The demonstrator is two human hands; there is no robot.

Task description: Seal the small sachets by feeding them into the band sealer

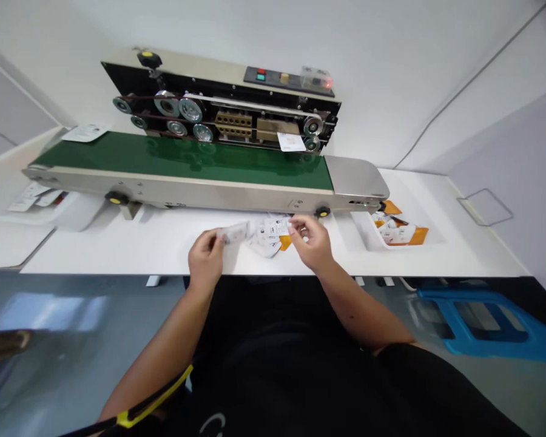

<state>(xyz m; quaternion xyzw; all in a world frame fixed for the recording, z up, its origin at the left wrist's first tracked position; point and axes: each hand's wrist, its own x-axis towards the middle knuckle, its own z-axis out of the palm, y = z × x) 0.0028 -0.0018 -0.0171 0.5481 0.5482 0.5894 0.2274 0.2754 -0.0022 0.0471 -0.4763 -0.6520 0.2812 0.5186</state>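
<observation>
L hand [205, 260]: thumb & fingers pinched on small clear sachet [234, 232], which sticks out right of the fingertips. R hand [312, 241]: fingers [296, 225] bunched, pinching edge of white printed packet [276, 227], prob., hard to see at this res. Loose white packets [261, 247] lie on white table [118, 249] just below the R fingers. Beyond the fingertips: band sealer [218, 70] w/ green conveyor belt [182, 159], white card [291, 141] on belt. Right of R fingers: white tray [364, 233] w/ more packets & orange pouches [418, 237].
</observation>
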